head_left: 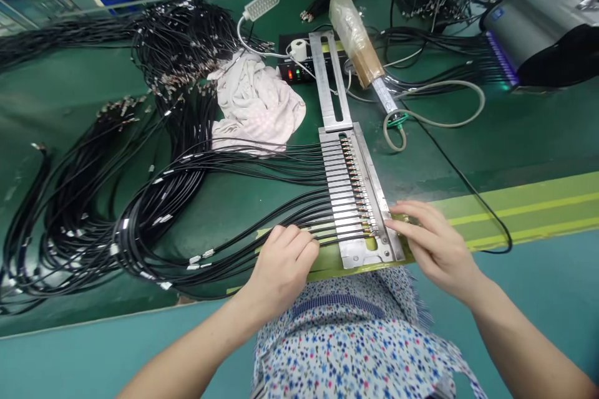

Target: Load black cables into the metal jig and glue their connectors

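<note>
A long slotted metal fixture [349, 199] lies in front of me on the bench. Thin black cables [299, 218] run into it from the left in a row, their stripped, copper-coloured ends [358, 184] lined up along its slot. My left hand [285, 265] curls over the nearest cables, just left of the fixture; its fingertips are partly hidden. On the other side, my right hand [433, 243] has its fingers stretched out, with the tips touching the fixture's right edge near its lower end.
Bundled black cables [182, 37] cover the left of the bench. A pinkish-white cloth [257, 103], a black power box [290, 68], a small lamp [262, 5] and a wrapped tool with a hose [355, 37] stand behind. At right sits a grey machine with purple light [533, 31].
</note>
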Motion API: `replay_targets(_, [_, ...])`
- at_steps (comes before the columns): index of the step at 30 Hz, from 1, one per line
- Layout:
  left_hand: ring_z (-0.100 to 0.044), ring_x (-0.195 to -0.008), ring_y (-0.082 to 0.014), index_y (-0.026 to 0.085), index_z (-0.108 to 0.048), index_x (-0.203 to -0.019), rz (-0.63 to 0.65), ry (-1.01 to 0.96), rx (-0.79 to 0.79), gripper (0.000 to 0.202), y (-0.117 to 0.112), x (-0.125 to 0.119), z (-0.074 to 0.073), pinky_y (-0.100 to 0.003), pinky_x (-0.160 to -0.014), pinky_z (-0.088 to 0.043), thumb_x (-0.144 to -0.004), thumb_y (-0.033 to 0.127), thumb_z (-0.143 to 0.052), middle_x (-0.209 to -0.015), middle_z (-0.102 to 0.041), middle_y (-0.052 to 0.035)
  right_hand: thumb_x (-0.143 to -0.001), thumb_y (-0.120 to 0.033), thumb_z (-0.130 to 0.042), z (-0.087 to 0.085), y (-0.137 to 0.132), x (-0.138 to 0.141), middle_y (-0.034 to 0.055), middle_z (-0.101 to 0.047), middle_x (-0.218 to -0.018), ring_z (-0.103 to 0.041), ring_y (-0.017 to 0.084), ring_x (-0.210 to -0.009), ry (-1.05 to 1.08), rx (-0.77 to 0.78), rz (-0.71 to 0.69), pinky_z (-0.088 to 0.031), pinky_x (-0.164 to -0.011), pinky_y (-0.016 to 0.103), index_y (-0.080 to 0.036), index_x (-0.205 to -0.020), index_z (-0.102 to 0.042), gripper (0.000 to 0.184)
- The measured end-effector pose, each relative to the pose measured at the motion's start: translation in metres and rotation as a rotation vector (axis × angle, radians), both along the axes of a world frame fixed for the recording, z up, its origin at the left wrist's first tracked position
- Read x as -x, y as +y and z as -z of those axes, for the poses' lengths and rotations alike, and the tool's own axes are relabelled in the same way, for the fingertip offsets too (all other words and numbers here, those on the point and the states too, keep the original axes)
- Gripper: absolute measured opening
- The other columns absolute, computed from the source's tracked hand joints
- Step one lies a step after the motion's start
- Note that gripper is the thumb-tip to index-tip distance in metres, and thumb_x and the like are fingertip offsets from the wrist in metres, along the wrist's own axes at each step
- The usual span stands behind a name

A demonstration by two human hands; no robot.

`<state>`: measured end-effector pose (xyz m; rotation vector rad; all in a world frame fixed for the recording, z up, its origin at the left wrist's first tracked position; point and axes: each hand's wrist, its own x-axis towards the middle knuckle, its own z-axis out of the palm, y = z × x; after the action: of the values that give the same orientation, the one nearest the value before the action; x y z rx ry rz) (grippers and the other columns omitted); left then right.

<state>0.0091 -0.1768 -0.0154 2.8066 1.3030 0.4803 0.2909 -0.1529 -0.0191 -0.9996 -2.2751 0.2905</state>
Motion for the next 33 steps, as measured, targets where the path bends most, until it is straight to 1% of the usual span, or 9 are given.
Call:
replay_targets(5, [-0.035,-0.067,-0.0165,0.014,-0.053,-0.075,0.01,0.01,0.057,0.018,0.001,0.002,0.0,-0.032,-0.061,-0.025,-0.086,0.004,-0.041,-0.068,-0.049,-0.0026,-0.078,0.002,-0.044,0.002,0.0,0.0,0.0121,-0.056,-0.115,-0.051,0.026,-0.11,0.004,0.019,-0.004,-0.043,-0.089,0.048,-0.02,-0.112,-0.056,0.042])
replay_targets(11, [-0.035,-0.068,-0.0173,0.013,-0.054,-0.08,0.037,0.053,0.093,0.016,0.003,0.005,-0.004,-0.033,-0.062,-0.026,-0.083,0.002,-0.043,-0.071,-0.048,-0.0034,-0.078,0.003,-0.044,0.003,0.0,0.002,0.0132,-0.055,-0.115,-0.05,0.026,-0.111,0.01,0.036,-0.021,-0.043,-0.089,0.048,-0.018,-0.111,-0.057,0.04])
replay_targets(15, [-0.033,-0.066,-0.0171,0.013,-0.054,-0.078,0.065,0.078,0.086,0.017,0.005,0.002,-0.01,-0.032,-0.061,-0.025,-0.082,0.001,-0.042,-0.069,-0.046,-0.0031,-0.078,0.003,-0.044,0.002,0.0,0.004,0.0131,-0.055,-0.116,-0.05,0.026,-0.111,0.005,0.032,-0.027,-0.043,-0.09,0.049,-0.018,-0.11,-0.057,0.041])
replay_targets(20, [-0.031,-0.063,-0.0168,0.013,-0.053,-0.075,0.057,0.116,0.063,0.021,0.006,-0.002,-0.021,-0.032,-0.059,-0.023,-0.082,-0.001,-0.039,-0.067,-0.043,-0.0027,-0.078,0.003,-0.042,0.0,0.001,0.005,0.0126,-0.055,-0.116,-0.049,0.025,-0.113,0.001,0.037,-0.044,-0.043,-0.091,0.05,-0.019,-0.111,-0.055,0.042])
replay_targets(24, [-0.031,-0.063,-0.0171,0.014,-0.052,-0.072,0.078,0.156,0.068,0.023,0.006,-0.005,-0.028,-0.032,-0.059,-0.023,-0.081,-0.001,-0.037,-0.066,-0.041,-0.0028,-0.078,0.002,-0.043,-0.002,0.002,0.008,0.0122,-0.056,-0.114,-0.049,0.025,-0.112,0.001,0.044,-0.065,-0.043,-0.091,0.05,-0.019,-0.111,-0.055,0.041])
replay_targets(28, [-0.032,-0.064,-0.0174,0.014,-0.052,-0.074,0.083,0.158,0.065,0.022,0.008,-0.007,-0.033,-0.032,-0.059,-0.024,-0.082,-0.001,-0.037,-0.067,-0.042,-0.0028,-0.079,0.001,-0.042,-0.005,0.003,0.011,0.0119,-0.057,-0.113,-0.049,0.025,-0.112,0.002,0.053,-0.08,-0.042,-0.092,0.051,-0.018,-0.11,-0.056,0.039])
replay_targets(33, [-0.033,-0.065,-0.0179,0.012,-0.054,-0.08,0.071,0.168,0.054,0.022,0.011,-0.006,-0.036,-0.033,-0.06,-0.026,-0.082,0.0,-0.036,-0.07,-0.044,-0.0038,-0.079,0.001,-0.041,-0.007,0.004,0.015,0.0121,-0.057,-0.114,-0.048,0.025,-0.114,-0.002,0.058,-0.103,-0.041,-0.093,0.051,-0.017,-0.109,-0.056,0.038])
